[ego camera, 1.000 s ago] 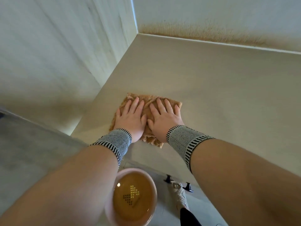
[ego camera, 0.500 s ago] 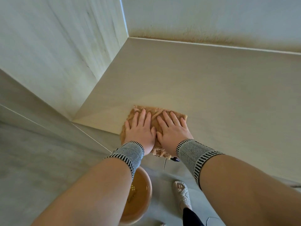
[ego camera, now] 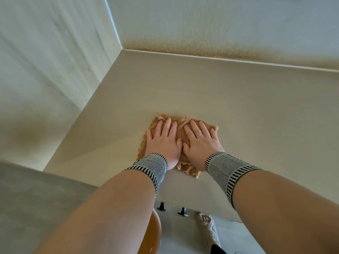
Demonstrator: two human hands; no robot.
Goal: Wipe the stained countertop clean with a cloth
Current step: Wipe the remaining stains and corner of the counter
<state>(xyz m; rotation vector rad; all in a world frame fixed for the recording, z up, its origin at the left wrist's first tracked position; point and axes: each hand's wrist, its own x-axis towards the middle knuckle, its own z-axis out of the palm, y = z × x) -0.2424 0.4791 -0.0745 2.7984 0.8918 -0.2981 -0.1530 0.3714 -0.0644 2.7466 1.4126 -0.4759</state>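
Both hands flat on a folded tan terry cloth [ego camera: 180, 133], which lies on the pale beige smooth countertop [ego camera: 247, 114], nr the front edge & a bit left of centre. Left hand [ego camera: 163, 143] & right hand [ego camera: 200, 143] sit side by side, thumbs touching or nearly so, fingers straight & slightly spread, pressing down w/ palms, not pinching or curling round the fabric. Cloth's near corner pokes out btwn the wrists. Each wrist wears a grey knit band w/ black-striped edge [ego camera: 226, 168]. Back wall has a brown-orange stain strip [ego camera: 201, 47] just above the counter joint. Below the counter edge: two black hooks [ego camera: 182, 211], a round bowl of amber liquid [ego camera: 151, 233] partly hidden by the left forearm, & a foot in a cream woven shoe [ego camera: 208, 227] on grey floor.
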